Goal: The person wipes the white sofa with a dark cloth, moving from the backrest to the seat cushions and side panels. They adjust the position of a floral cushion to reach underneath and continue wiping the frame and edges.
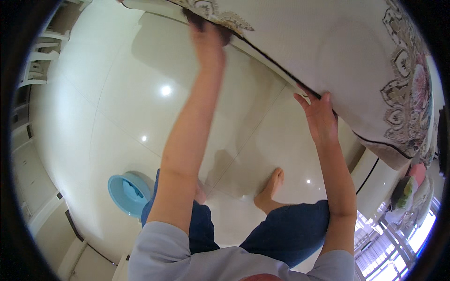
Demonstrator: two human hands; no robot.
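Observation:
A pale cushion or sofa cover (344, 70) with embroidered, patterned borders and a dark piped edge fills the upper right. My left hand (209, 33), blurred, reaches up to the cover's edge at the top and is on a dark brown cloth (225, 34); its fingers are mostly hidden. My right hand (320, 114) is at the same dark edge farther right, thumb on the upper face and some fingers at or under the edge, with part of them hidden.
A light blue basin (114, 191) with a blue cloth (132, 189) inside stands on the glossy tiled floor (130, 116) at the lower left. White chairs (38, 68) are at the far left. Bagged items (404, 198) lie at the right, near a bright window.

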